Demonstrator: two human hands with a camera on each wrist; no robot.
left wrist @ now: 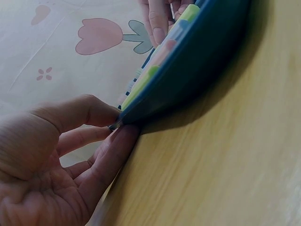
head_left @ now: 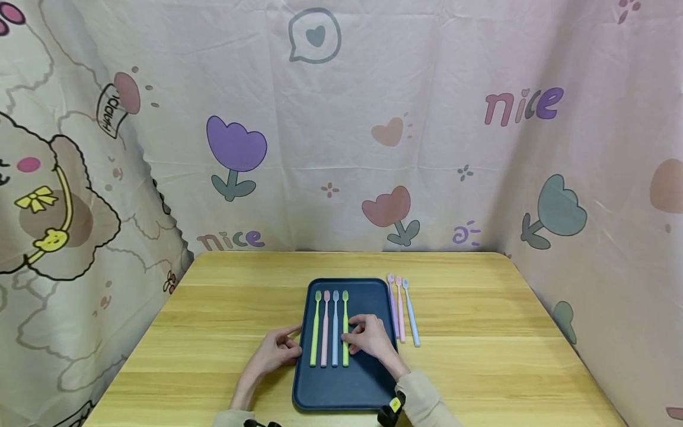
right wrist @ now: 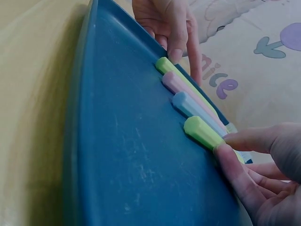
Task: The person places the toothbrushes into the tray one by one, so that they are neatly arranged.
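A dark blue tray [head_left: 347, 388] lies on the table with a row of toothbrushes in it, side by side, heads at the far end. From the left they run green [head_left: 315, 332], pink [head_left: 325, 332], blue [head_left: 335, 332] and a second green toothbrush [head_left: 345, 308]. My right hand [head_left: 370, 338] pinches that rightmost green toothbrush between thumb and fingers, as the right wrist view shows close up. At the tray's left rim, my left hand [head_left: 274, 353] holds the edge, its thumb and fingers [left wrist: 110, 153] meeting there in the left wrist view.
Just right of the tray, a purple toothbrush [head_left: 393, 305], a pink toothbrush [head_left: 401, 311] and a blue toothbrush [head_left: 411, 314] lie on the wooden table [head_left: 480, 356]. A printed curtain [head_left: 320, 118] hangs behind the table and along its sides.
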